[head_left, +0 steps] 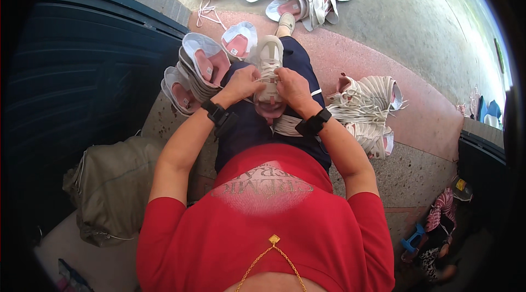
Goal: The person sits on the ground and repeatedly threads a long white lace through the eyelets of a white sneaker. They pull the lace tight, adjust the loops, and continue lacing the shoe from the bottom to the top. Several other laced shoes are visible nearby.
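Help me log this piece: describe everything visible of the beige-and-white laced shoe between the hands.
The beige-and-white laced shoe lies over dark blue fabric trousers, top up, rounded toe pointing away from the person. Its upper looks soft, perhaps synthetic. Off-white cord laces cross the front; pink lining shows at the near end. The left hand and right hand touch it around the laces, grip unclear.

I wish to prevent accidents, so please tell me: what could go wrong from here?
The shoe between the left hand and right hand might slip if either loosens. Loose laces by the nested shoes on the right could tangle. The tilted shoe stack beside the left leg might topple if bumped.
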